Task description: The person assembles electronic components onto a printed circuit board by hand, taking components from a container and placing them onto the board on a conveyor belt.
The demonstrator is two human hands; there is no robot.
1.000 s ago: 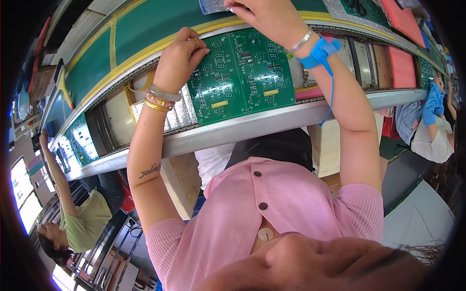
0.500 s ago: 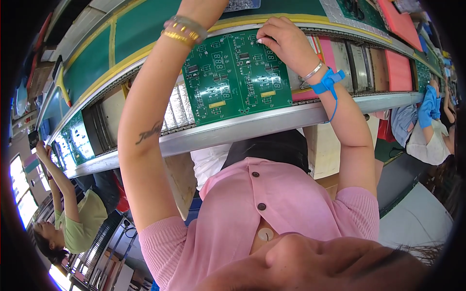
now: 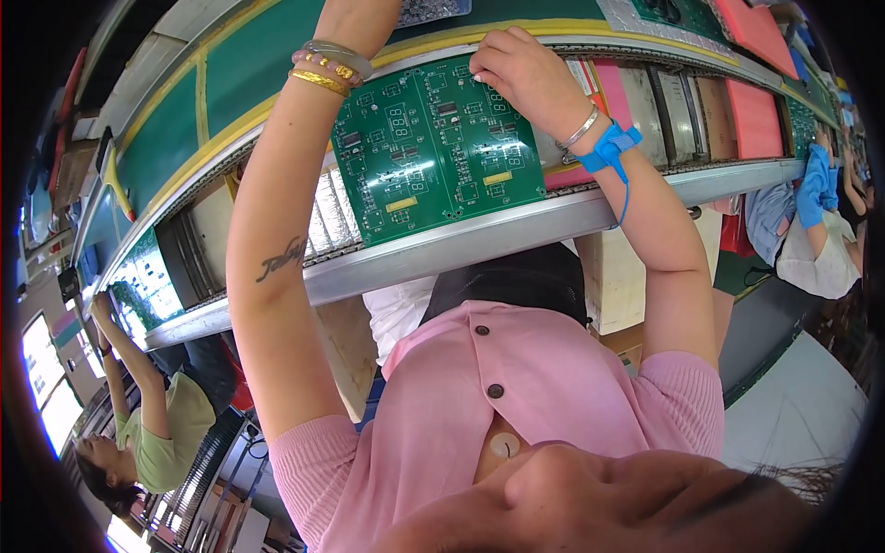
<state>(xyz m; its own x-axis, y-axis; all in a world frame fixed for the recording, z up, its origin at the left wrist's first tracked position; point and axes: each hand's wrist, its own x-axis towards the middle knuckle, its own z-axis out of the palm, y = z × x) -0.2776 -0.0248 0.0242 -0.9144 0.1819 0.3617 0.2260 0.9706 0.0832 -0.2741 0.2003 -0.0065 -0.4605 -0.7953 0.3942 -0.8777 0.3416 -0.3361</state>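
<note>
In front of me a green printed circuit board (image 3: 433, 175), fitted with several small components, lies across the rails of a conveyor. My right hand (image 3: 530, 81) is over its far right part, thumb and fingertips pinched together; whatever they hold is too small to make out. A blue strap with a cord circles that wrist. My left hand (image 3: 361, 26) reaches past the board's far edge, beside a blue tray (image 3: 431, 11) of small parts. The picture's upper edge cuts off its fingers, so their state is hidden.
A metal rail (image 3: 415, 244) runs between my body and the board. Beyond it stretches a green work surface (image 3: 253, 64) edged with yellow tape. Pink-red sheets (image 3: 761, 120) stand to the right. Co-workers sit along the line, one in a light green shirt (image 3: 180, 433) at left.
The circuit board has shifted a little to the left. My right hand has moved left along with it, still pinched. My left hand has moved left and farther up, out of the picture.
</note>
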